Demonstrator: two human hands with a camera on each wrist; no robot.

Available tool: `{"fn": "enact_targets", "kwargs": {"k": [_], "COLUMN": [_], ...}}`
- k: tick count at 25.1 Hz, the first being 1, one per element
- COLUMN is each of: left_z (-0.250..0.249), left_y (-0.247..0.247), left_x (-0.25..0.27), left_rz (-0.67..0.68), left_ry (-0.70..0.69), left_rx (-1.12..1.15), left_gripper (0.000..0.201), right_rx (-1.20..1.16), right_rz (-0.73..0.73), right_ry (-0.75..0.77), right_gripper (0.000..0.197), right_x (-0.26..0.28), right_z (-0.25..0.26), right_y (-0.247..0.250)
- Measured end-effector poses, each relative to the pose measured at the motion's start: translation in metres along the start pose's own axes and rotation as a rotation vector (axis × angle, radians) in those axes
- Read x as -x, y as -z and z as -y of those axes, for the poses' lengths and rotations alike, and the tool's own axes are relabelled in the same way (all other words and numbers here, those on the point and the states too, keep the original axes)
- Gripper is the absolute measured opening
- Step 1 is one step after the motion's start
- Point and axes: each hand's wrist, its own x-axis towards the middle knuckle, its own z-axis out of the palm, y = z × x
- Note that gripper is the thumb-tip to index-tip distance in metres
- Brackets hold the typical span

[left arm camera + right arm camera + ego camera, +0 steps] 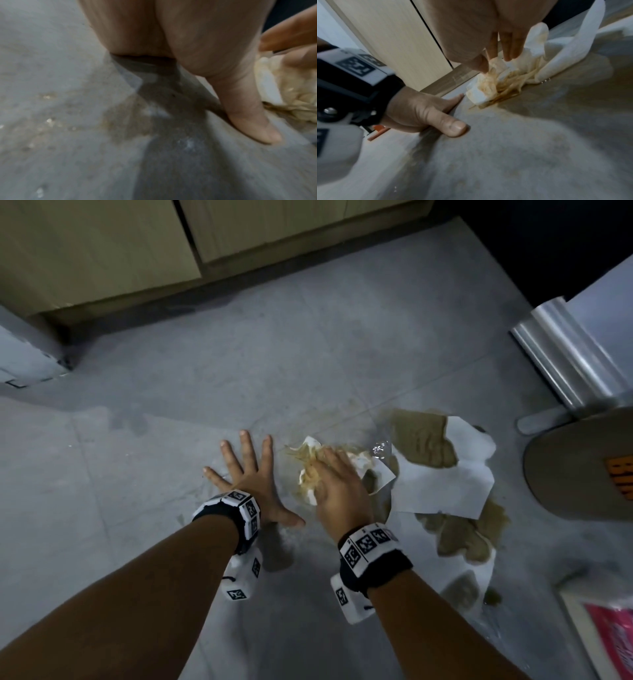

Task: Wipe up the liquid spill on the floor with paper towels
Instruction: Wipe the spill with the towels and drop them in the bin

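Paper towel wad (pixel 310 470) soaked brown, on the grey floor (pixel 137 508).
Your right hand (pixel 337 491) grips it; your left hand (pixel 250 484) lies flat beside it, fingers spread.

A crumpled, brown-stained paper towel (pixel 310 470) lies on the floor (pixel 171 440) beside flat, partly soaked white sheets (pixel 442 474).

The grey floor (pixel 308 354) has brown wet spots (pixel 493 517), white paper towels (pixel 442 484), and a flat left hand (pixel 251 479).
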Motion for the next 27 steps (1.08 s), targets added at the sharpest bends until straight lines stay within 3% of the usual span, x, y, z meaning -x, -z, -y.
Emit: {"fn": "enact_targets", "kwargs": {"k": [2, 3, 6, 8, 10, 13, 15, 17, 18, 21, 24, 26, 27], "left_z": [0.001, 0.000, -0.001, 0.000, 0.000, 0.000, 0.001, 0.001, 0.001, 0.001, 0.000, 0.000, 0.001], "left_y": [0.000, -0.001, -0.001, 0.000, 0.000, -0.001, 0.000, 0.000, 0.000, 0.001, 0.001, 0.001, 0.002], "left_x": [0.001, 0.001, 0.001, 0.001, 0.001, 0.002, 0.003, 0.003, 0.001, 0.001, 0.002, 0.002, 0.002], "left_rz": [-0.006, -0.007, -0.015, -0.013, -0.013, -0.007, -0.003, 0.004, 0.005, 0.006, 0.018, 0.018, 0.018], "left_ry": [0.005, 0.010, 0.013, 0.017, 0.018, 0.006, -0.003, -0.002, -0.001, 0.008, 0.014, 0.006, 0.004], "left_rx": [-0.011, -0.014, -0.022, -0.031, -0.026, -0.018, -0.021, -0.015, -0.017, -0.017, -0.016, -0.018, -0.018], "left_gripper": [0.176, 0.176, 0.175, 0.174, 0.174, 0.174, 0.175, 0.175, 0.175, 0.175, 0.175, 0.175, 0.175], "right_rx": [0.121, 0.183, 0.201, 0.160, 0.074, 0.029, 0.129, 0.244, 0.303, 0.205, 0.269, 0.317, 0.323], "right_rz": [-0.206, -0.240, -0.063, 0.041, 0.084, 0.159, 0.052, -0.078, -0.065, 0.195, 0.358, 0.262, 0.181], "right_ry": [-0.073, -0.178, -0.426, -0.343, -0.152, 0.026, 0.085, 0.030, -0.041, -0.180, -0.045, 0.041, 0.011], "right_gripper": [0.042, 0.044, 0.073, 0.078, 0.080, 0.080, 0.065, 0.049, 0.050, 0.071, 0.078, 0.067, 0.062], "right_x": [0.007, 0.013, 0.017, 0.006, 0.000, 0.020, 0.030, 0.015, -0.004, -0.046, -0.020, 0.009, 0.010], "right_z": [0.008, 0.008, 0.010, 0.013, 0.015, -0.001, -0.029, -0.050, -0.050, -0.013, 0.005, -0.013, -0.024], "right_y": [0.003, 0.001, -0.017, -0.030, -0.037, -0.032, -0.022, -0.015, -0.011, -0.012, -0.013, -0.002, 0.001]}}
